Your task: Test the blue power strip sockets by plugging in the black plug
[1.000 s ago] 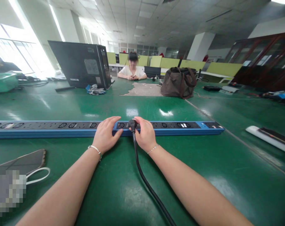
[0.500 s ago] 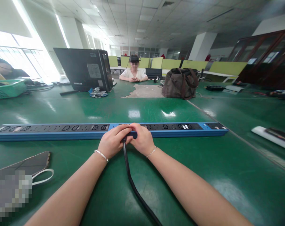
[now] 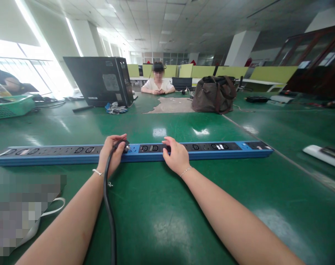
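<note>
A long blue power strip (image 3: 145, 157) with black socket sections lies crosswise on the green table. My left hand (image 3: 111, 152) is closed on a black plug (image 3: 125, 145) with metal prongs, held over the strip left of its middle. From that plug a thick black cable (image 3: 108, 206) runs down toward the bottom edge. Right of the middle, my right hand (image 3: 175, 154) is at the strip, its thumb and fingers curved and apart. A dark shape shows between them, and I cannot tell whether it is held or part of the strip.
Behind the strip stand a black computer case (image 3: 101, 81), blue-white gloves (image 3: 116, 108) and a brown bag (image 3: 211, 95). A person (image 3: 158, 82) sits across the table. A green basket (image 3: 11, 107) is at left, a white bar (image 3: 322, 155) at right.
My hands, together at the strip's middle before, have separated. The left has moved left with the plug and cable, whose prongs now show; the right has shifted slightly right.
</note>
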The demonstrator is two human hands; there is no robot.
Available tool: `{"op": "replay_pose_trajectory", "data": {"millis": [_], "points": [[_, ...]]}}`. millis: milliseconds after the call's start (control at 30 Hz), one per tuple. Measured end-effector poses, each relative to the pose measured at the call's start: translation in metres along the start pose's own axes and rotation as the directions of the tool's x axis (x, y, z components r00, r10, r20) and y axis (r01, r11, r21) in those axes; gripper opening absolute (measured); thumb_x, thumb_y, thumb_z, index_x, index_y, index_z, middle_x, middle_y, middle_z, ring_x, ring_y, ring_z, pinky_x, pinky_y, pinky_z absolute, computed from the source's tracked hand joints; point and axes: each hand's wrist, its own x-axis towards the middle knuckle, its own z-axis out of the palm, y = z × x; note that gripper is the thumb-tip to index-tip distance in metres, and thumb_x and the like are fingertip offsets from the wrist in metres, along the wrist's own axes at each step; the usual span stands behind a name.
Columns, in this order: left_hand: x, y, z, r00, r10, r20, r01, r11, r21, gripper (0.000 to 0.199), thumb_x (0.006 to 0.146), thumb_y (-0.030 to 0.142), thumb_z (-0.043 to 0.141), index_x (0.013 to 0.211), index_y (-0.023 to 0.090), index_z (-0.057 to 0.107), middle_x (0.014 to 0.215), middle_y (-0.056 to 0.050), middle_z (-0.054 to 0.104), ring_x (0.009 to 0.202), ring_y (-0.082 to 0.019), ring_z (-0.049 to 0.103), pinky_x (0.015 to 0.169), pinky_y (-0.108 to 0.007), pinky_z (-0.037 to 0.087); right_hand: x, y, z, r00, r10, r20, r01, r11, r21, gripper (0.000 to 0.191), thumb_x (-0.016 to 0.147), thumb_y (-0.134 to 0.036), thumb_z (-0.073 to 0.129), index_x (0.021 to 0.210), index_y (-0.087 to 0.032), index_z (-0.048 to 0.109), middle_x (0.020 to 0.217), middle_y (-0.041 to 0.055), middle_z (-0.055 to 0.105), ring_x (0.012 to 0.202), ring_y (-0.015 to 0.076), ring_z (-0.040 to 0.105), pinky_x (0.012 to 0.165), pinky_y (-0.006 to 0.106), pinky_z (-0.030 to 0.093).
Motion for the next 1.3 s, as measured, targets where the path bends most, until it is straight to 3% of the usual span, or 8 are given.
{"op": "replay_pose_trajectory", "data": {"millis": [133, 333, 600, 1033, 1300], "points": [[-0.002, -0.004, 0.011, 0.997, 0.064, 0.052, -0.069, 0.992, 0.106, 0.026, 0.085, 0.036, 0.05, 0.108, 0.023, 0.047, 0.124, -0.008, 0.063, 0.11, -0.018, 0.061, 0.098, -0.039, 0.047, -0.001, -0.001, 0.001, 1.0, 0.013, 0.013, -0.013, 1.0, -0.009, 0.039, 0.082, -0.017, 0.048, 0.12, -0.018, 0.05, 0.108, 0.0054, 0.07, 0.096, 0.0216, 0.064, 0.084, 0.037, 0.046], [-0.002, 0.002, 0.012, 0.993, 0.088, 0.084, -0.104, 0.972, 0.213, 0.024, 0.086, 0.036, 0.047, 0.106, 0.023, 0.043, 0.127, -0.011, 0.062, 0.107, -0.019, 0.063, 0.095, -0.04, 0.048, 0.0, -0.001, 0.0, 1.0, 0.015, 0.023, -0.015, 1.0, -0.015, 0.036, 0.082, -0.017, 0.049, 0.118, -0.019, 0.052, 0.107, 0.0039, 0.071, 0.096, 0.0214, 0.063, 0.084, 0.037, 0.046], [-0.004, 0.013, 0.013, 0.95, 0.174, 0.26, -0.237, 0.943, 0.234, 0.018, 0.084, 0.038, 0.046, 0.096, 0.024, 0.045, 0.128, -0.01, 0.061, 0.107, -0.019, 0.063, 0.094, -0.037, 0.049, -0.001, -0.002, -0.001, 0.999, 0.012, 0.043, -0.011, 0.999, -0.03, 0.034, 0.082, -0.017, 0.048, 0.115, -0.019, 0.054, 0.106, 0.0048, 0.071, 0.095, 0.0219, 0.063, 0.083, 0.037, 0.046], [-0.01, 0.009, 0.009, 0.967, 0.133, 0.219, -0.205, 0.913, 0.352, 0.02, 0.081, 0.038, 0.051, 0.095, 0.024, 0.053, 0.122, -0.006, 0.065, 0.095, -0.02, 0.068, 0.084, -0.037, 0.053, -0.002, -0.006, -0.005, 0.996, 0.02, 0.09, -0.015, 0.998, -0.054, 0.029, 0.081, -0.015, 0.048, 0.108, -0.02, 0.059, 0.103, 0.0041, 0.071, 0.094, 0.0219, 0.062, 0.084, 0.037, 0.045], [-0.009, 0.014, 0.009, 0.958, 0.124, 0.259, -0.22, 0.898, 0.381, 0.023, 0.083, 0.037, 0.049, 0.1, 0.024, 0.054, 0.122, -0.004, 0.065, 0.097, -0.021, 0.067, 0.087, -0.038, 0.052, -0.001, -0.008, -0.004, 0.994, 0.036, 0.104, -0.024, 0.994, -0.108, 0.027, 0.082, -0.015, 0.048, 0.103, -0.02, 0.063, 0.098, 0.0051, 0.071, 0.095, 0.0222, 0.062, 0.084, 0.036, 0.045]]}}
